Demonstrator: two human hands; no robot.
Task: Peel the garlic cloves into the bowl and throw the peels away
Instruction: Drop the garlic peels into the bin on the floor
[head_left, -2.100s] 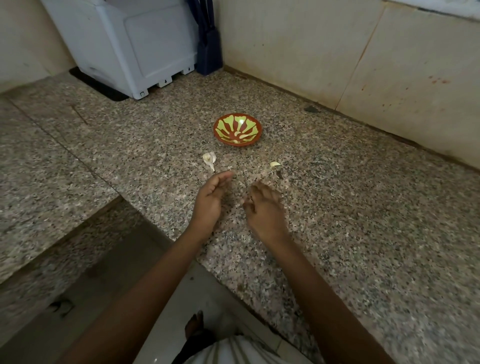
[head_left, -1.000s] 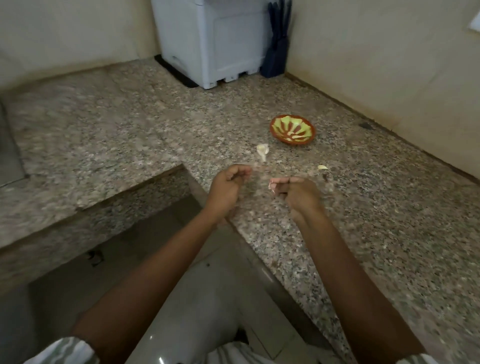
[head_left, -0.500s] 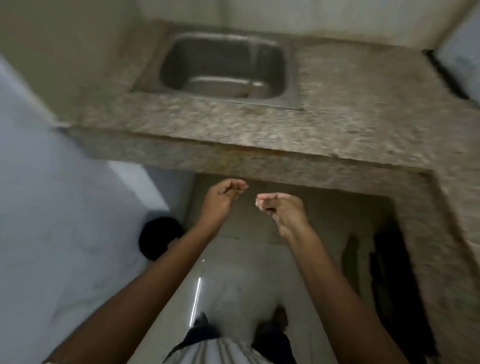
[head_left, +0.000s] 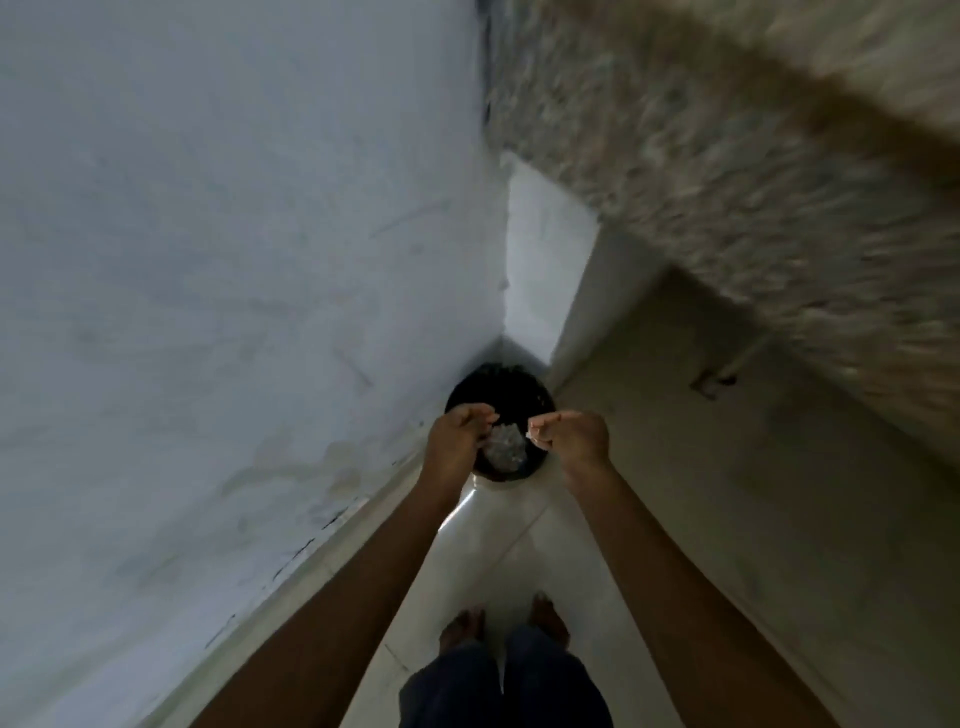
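A black round bin (head_left: 498, 387) stands on the floor in the corner, with greyish crumpled waste (head_left: 505, 451) inside. Both my hands hover just above its opening. My right hand (head_left: 574, 436) pinches small pale garlic peels (head_left: 532, 435) between thumb and fingertips. My left hand (head_left: 458, 435) is curled into a loose fist at the bin's left rim, closed on peels that barely show. The bowl and the garlic cloves are out of view.
A pale blue wall (head_left: 234, 260) runs close on the left. The blurred granite counter (head_left: 753, 156) overhangs at upper right. My bare feet (head_left: 504, 621) stand on the glossy pale floor tiles (head_left: 498, 540) just behind the bin.
I have turned left, away from the counter with the bowl and past the sink. Both curled hands now hang over the black bin instead of over the counter.
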